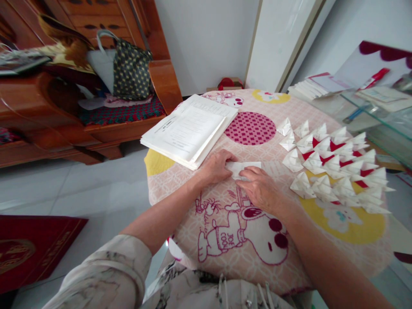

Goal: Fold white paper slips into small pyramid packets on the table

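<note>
A small white piece of folded paper (252,165) lies flat on the patterned tablecloth in front of me. My left hand (217,166) has its fingers curled over the left end of the paper, holding it against the cloth. From the right, my right hand (260,187) grips the paper's lower edge with bent fingers, close beside the left. Rows of folded white paper pieces (322,189), pointed and some with red parts between them, stand to the right. A stack of printed sheets (189,128) rests beyond my left hand.
The round table's tablecloth (180,231) hangs over its edge near my lap. At the right are a glass shelf (383,116), a pile of papers (317,86) and a red pen (375,78). A wooden bench (128,128) with bags stands at left, a red box (35,249) below it.
</note>
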A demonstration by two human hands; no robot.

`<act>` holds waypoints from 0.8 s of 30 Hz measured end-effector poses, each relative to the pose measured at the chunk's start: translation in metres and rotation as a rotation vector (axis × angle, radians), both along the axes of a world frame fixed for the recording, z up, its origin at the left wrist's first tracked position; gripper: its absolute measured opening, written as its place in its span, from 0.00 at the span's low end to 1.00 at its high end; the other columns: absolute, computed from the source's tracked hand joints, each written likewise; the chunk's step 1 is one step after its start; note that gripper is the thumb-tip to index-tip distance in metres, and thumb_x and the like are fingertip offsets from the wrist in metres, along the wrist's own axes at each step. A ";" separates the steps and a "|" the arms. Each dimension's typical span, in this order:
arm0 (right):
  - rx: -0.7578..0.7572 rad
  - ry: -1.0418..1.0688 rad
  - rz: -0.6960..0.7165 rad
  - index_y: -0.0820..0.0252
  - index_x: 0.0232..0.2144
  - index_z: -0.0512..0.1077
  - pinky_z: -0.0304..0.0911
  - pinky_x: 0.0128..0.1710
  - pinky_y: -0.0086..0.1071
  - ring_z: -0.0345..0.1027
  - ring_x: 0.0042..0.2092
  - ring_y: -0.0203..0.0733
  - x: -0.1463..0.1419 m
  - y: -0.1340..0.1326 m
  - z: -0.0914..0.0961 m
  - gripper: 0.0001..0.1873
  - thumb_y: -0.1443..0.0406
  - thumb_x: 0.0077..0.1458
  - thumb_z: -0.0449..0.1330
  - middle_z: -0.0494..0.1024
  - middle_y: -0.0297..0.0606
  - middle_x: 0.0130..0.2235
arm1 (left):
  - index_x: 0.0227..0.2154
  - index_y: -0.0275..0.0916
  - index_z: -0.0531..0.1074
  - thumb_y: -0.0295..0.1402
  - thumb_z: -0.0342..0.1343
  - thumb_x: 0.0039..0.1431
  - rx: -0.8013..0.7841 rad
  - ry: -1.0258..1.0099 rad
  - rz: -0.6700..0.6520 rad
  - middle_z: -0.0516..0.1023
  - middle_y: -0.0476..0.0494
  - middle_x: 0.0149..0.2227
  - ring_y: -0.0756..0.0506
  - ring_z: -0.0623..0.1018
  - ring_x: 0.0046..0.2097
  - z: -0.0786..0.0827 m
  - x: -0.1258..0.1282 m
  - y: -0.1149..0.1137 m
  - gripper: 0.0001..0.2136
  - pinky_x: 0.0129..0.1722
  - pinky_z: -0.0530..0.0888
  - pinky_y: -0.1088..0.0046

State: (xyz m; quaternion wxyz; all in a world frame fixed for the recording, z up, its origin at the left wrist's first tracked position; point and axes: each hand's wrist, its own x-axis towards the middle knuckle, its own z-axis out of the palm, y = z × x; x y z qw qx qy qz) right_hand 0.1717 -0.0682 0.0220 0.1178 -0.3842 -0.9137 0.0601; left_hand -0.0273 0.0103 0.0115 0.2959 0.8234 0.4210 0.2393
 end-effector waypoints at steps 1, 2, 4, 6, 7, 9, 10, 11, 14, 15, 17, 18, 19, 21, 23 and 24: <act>0.003 0.001 0.000 0.59 0.36 0.78 0.61 0.51 0.46 0.61 0.51 0.51 0.000 0.000 0.000 0.12 0.73 0.62 0.54 0.73 0.46 0.44 | 0.43 0.36 0.76 0.21 0.57 0.43 -0.009 -0.012 0.002 0.77 0.42 0.44 0.46 0.75 0.43 -0.001 -0.002 0.001 0.20 0.43 0.74 0.69; 0.005 0.002 -0.001 0.59 0.36 0.78 0.62 0.51 0.46 0.61 0.51 0.51 0.000 0.000 0.000 0.12 0.73 0.61 0.54 0.74 0.46 0.44 | 0.42 0.36 0.76 0.20 0.56 0.43 -0.016 -0.023 0.006 0.78 0.42 0.43 0.46 0.75 0.43 -0.002 -0.004 0.002 0.20 0.42 0.74 0.70; 0.009 -0.001 -0.005 0.59 0.36 0.78 0.62 0.50 0.46 0.61 0.51 0.51 0.000 -0.001 0.001 0.13 0.73 0.62 0.53 0.74 0.46 0.44 | 0.41 0.37 0.77 0.19 0.54 0.43 -0.028 -0.044 0.020 0.78 0.43 0.43 0.47 0.75 0.42 -0.004 -0.008 0.004 0.20 0.42 0.74 0.71; 0.017 -0.010 -0.007 0.58 0.36 0.78 0.62 0.50 0.45 0.61 0.50 0.51 0.000 -0.001 0.001 0.13 0.72 0.62 0.53 0.74 0.46 0.43 | 0.39 0.37 0.77 0.17 0.51 0.42 -0.043 -0.061 0.036 0.78 0.44 0.43 0.48 0.76 0.41 -0.007 -0.010 0.007 0.20 0.42 0.74 0.72; 0.024 -0.015 -0.006 0.58 0.36 0.78 0.62 0.50 0.45 0.62 0.50 0.51 0.000 -0.001 0.001 0.13 0.72 0.63 0.52 0.74 0.46 0.43 | 0.38 0.36 0.77 0.17 0.50 0.42 -0.047 -0.068 0.043 0.79 0.44 0.42 0.49 0.76 0.40 -0.008 -0.010 0.008 0.21 0.41 0.74 0.73; 0.034 -0.019 -0.006 0.59 0.35 0.77 0.63 0.50 0.44 0.61 0.51 0.51 0.000 -0.001 0.001 0.14 0.72 0.63 0.52 0.74 0.46 0.44 | 0.37 0.36 0.78 0.16 0.48 0.43 -0.024 -0.076 0.051 0.79 0.43 0.40 0.49 0.76 0.40 -0.009 -0.010 0.009 0.20 0.40 0.74 0.73; 0.035 -0.019 -0.007 0.59 0.35 0.77 0.63 0.50 0.44 0.61 0.51 0.51 0.000 -0.001 0.001 0.14 0.72 0.63 0.52 0.74 0.46 0.44 | 0.36 0.35 0.78 0.16 0.47 0.44 0.009 -0.081 0.058 0.79 0.43 0.39 0.49 0.76 0.40 -0.009 -0.010 0.008 0.19 0.41 0.74 0.73; 0.032 -0.017 -0.008 0.59 0.36 0.77 0.63 0.50 0.44 0.61 0.51 0.51 0.000 -0.001 0.001 0.14 0.72 0.63 0.52 0.74 0.46 0.44 | 0.35 0.35 0.78 0.15 0.47 0.46 0.055 -0.093 0.068 0.79 0.43 0.39 0.49 0.76 0.41 -0.009 -0.010 0.007 0.19 0.43 0.74 0.72; 0.022 -0.002 -0.015 0.58 0.37 0.77 0.63 0.50 0.45 0.62 0.51 0.50 0.000 -0.001 0.001 0.13 0.72 0.63 0.52 0.74 0.45 0.44 | 0.35 0.37 0.78 0.15 0.46 0.49 0.182 -0.162 0.054 0.79 0.42 0.40 0.48 0.77 0.44 -0.003 -0.010 0.000 0.18 0.46 0.73 0.71; 0.020 0.004 -0.015 0.58 0.37 0.77 0.63 0.50 0.45 0.62 0.51 0.50 0.000 -0.001 0.001 0.13 0.72 0.63 0.52 0.74 0.45 0.43 | 0.35 0.37 0.78 0.16 0.47 0.50 0.198 -0.183 0.025 0.79 0.42 0.41 0.49 0.77 0.44 0.000 -0.010 -0.003 0.18 0.46 0.73 0.71; 0.013 0.006 -0.014 0.59 0.38 0.77 0.63 0.50 0.45 0.62 0.51 0.50 0.000 -0.001 0.001 0.14 0.72 0.63 0.52 0.74 0.45 0.43 | 0.35 0.37 0.79 0.17 0.49 0.52 0.194 -0.194 -0.048 0.79 0.42 0.42 0.48 0.78 0.44 0.004 -0.009 -0.010 0.16 0.45 0.74 0.71; 0.010 0.004 -0.016 0.60 0.39 0.77 0.62 0.51 0.45 0.62 0.51 0.50 -0.001 -0.001 0.000 0.14 0.72 0.63 0.51 0.74 0.46 0.43 | 0.35 0.37 0.79 0.18 0.50 0.53 0.194 -0.190 -0.063 0.79 0.41 0.42 0.48 0.78 0.45 0.006 -0.009 -0.013 0.14 0.46 0.74 0.70; 0.006 0.001 -0.020 0.61 0.41 0.77 0.62 0.51 0.45 0.61 0.51 0.50 -0.001 -0.001 0.000 0.14 0.72 0.63 0.51 0.74 0.46 0.43 | 0.35 0.37 0.79 0.19 0.51 0.54 0.192 -0.182 -0.077 0.79 0.41 0.42 0.47 0.78 0.45 0.008 -0.009 -0.015 0.13 0.47 0.74 0.70; -0.002 -0.010 -0.038 0.62 0.44 0.76 0.62 0.52 0.44 0.61 0.51 0.49 -0.003 -0.002 0.000 0.14 0.72 0.63 0.51 0.73 0.46 0.44 | 0.36 0.36 0.79 0.21 0.52 0.56 0.176 -0.139 -0.122 0.80 0.41 0.41 0.47 0.78 0.44 0.009 -0.007 -0.019 0.12 0.47 0.74 0.68; -0.011 -0.024 -0.060 0.62 0.45 0.75 0.62 0.52 0.44 0.61 0.51 0.49 -0.004 -0.001 -0.001 0.15 0.72 0.63 0.51 0.72 0.47 0.46 | 0.37 0.36 0.79 0.21 0.52 0.57 0.140 -0.076 -0.194 0.80 0.41 0.39 0.47 0.78 0.42 0.008 -0.006 -0.020 0.12 0.46 0.75 0.69; -0.016 -0.034 -0.066 0.62 0.45 0.75 0.62 0.52 0.44 0.61 0.52 0.50 -0.005 -0.001 -0.001 0.15 0.72 0.63 0.51 0.72 0.47 0.47 | 0.37 0.36 0.79 0.21 0.52 0.57 0.128 -0.050 -0.219 0.80 0.42 0.39 0.47 0.78 0.41 0.006 -0.006 -0.020 0.12 0.45 0.75 0.69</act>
